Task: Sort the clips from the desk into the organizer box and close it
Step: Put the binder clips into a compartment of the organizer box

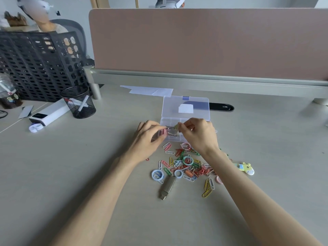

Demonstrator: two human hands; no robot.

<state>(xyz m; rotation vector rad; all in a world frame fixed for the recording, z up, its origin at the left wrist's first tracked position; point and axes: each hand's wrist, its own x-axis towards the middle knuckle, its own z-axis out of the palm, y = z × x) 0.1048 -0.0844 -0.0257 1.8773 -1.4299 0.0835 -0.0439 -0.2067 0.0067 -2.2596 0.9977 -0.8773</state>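
Clips (186, 164), coloured paper clips mixed with a few round ring clips, lie in a loose pile on the tabletop (88, 174), just in front of the organizer box (174, 139). The box is clear plastic and divided into compartments; its lid (185, 107) is open and stands tilted back behind the base. Both hands are over the front left part of the box, close together with fingertips nearly meeting. The left hand (149, 137) pinches a pink clip (161, 133) between thumb and curled fingers. The right hand (197, 134) pinches a small yellowish clip (176, 126); its exact shape cannot be told. Silver clips (171, 132) show inside the compartment between the two hands. A metal USB stick (167, 188) lies at the near edge of the pile, and a giraffe-shaped item (245, 168) lies to its right. A black mesh cup (79, 102), a white device (49, 112) and white paper (150, 90) sit farther back, before the pink divider panel (204, 43).
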